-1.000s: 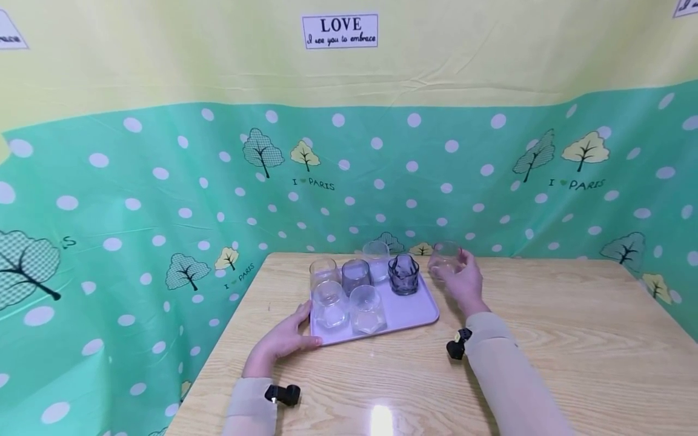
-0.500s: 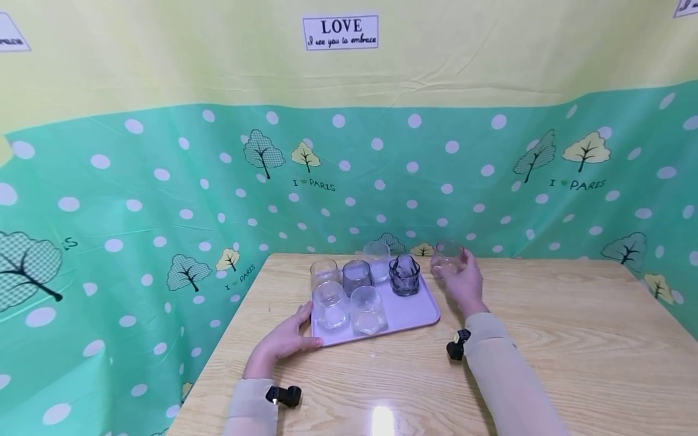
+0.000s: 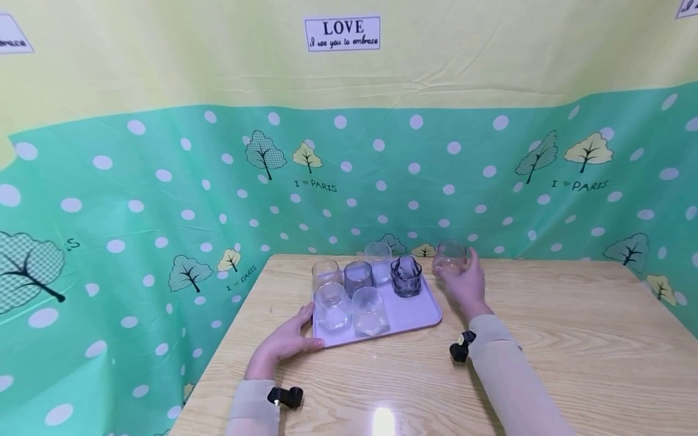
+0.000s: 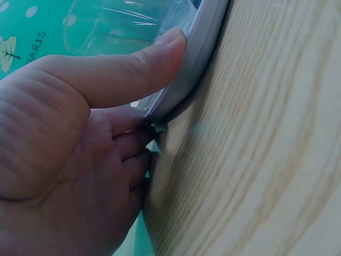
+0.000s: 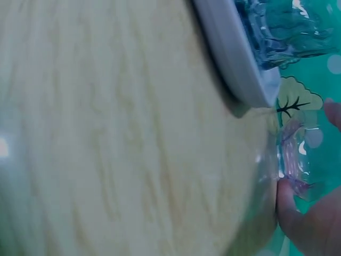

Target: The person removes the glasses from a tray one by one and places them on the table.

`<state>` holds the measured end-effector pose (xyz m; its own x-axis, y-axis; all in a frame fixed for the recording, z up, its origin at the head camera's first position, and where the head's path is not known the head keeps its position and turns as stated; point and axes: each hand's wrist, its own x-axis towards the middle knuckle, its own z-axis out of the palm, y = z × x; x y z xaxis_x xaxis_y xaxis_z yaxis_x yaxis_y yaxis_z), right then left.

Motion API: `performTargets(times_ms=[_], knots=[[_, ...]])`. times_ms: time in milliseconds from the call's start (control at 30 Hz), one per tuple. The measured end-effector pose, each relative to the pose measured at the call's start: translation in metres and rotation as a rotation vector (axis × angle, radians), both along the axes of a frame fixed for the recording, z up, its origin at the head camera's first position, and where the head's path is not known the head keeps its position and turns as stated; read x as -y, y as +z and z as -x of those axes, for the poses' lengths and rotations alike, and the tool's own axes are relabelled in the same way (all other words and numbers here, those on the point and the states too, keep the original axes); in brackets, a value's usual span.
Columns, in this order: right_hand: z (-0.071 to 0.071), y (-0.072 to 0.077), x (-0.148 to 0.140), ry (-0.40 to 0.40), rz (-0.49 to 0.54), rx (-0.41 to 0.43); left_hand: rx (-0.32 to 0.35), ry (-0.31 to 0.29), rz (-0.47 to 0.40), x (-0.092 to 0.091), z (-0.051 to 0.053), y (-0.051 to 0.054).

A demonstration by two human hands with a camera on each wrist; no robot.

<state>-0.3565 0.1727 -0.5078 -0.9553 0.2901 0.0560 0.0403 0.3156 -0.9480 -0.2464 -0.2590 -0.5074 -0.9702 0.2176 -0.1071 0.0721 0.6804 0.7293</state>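
My left hand (image 3: 286, 339) grips the left front corner of a pale lilac tray (image 3: 414, 312); in the left wrist view its thumb (image 4: 160, 58) presses the rim. Off the tray's right back corner, a clear drinking glass (image 3: 449, 259) stands upright on the table beside my right hand (image 3: 466, 284). In the right wrist view the thumb (image 5: 287, 205) touches the glass's lower side, while a raised fingertip (image 5: 333, 112) looks apart from it. On the tray stand a dark faceted glass (image 3: 406, 278), a grey glass (image 3: 358, 278), and two clear glasses in front.
A faintly amber glass (image 3: 325, 275) and a taller clear glass (image 3: 378, 257) stand at the tray's back. The wooden table (image 3: 561, 339) extends to the right and front. A polka-dot curtain (image 3: 414, 181) hangs behind the table's far edge.
My right forefinger has moved slightly off the glass's right side, and a gap now shows there. The left hand and tray stay put; the head view has shifted very slightly.
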Motion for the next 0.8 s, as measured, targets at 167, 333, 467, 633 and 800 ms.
performTargets(times_ms=[167,333,467,633,800], knots=[[-0.001,0.002,0.0,-0.001,0.057,-0.002,0.0,-0.002,0.003,0.0,0.001,-0.001],[-0.013,0.009,0.012,-0.067,0.228,0.022,-0.002,-0.006,0.001,-0.001,-0.001,0.002],[-0.026,0.015,0.025,-0.16,0.36,-0.012,0.001,-0.003,0.006,-0.001,-0.002,0.002],[-0.038,0.021,0.041,-0.205,0.476,-0.182,0.01,0.005,0.007,-0.002,-0.003,0.003],[-0.048,0.023,0.057,-0.187,0.445,-0.297,0.011,0.007,0.004,-0.002,-0.003,0.004]])
